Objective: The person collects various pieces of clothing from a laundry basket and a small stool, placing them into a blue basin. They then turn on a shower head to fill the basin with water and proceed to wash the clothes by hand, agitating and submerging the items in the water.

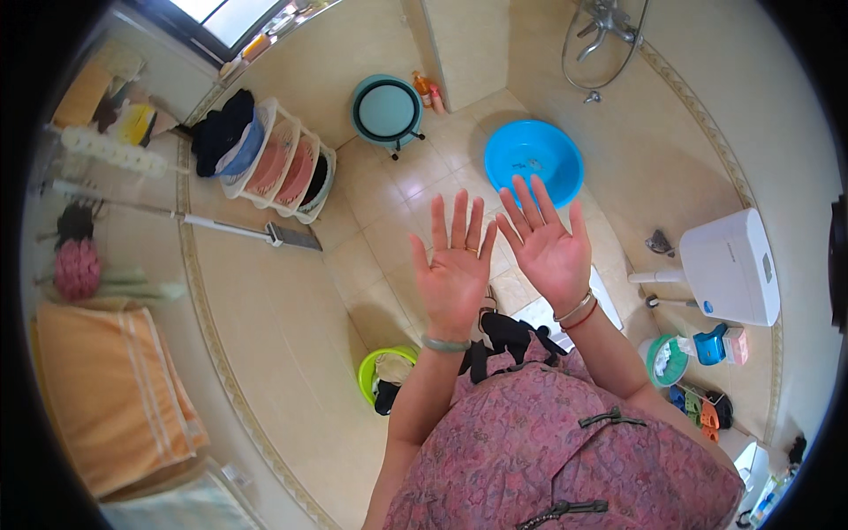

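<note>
Above a tiled floor (371,256), a person (556,415) in a pink patterned garment (495,450) faces a round blue basin (530,150), left hand (455,278) and right hand (549,256) open and empty, palms toward the camera, thumbs pointing outward. The right, inclined leftward with fingers fanned, overlaps the basin's near rim in view. The left, nearly upright with fingers parted, shows left of the basin and closer to the wearer. A pale green bangle (446,344) circles the left wrist, farther from the basin.
</note>
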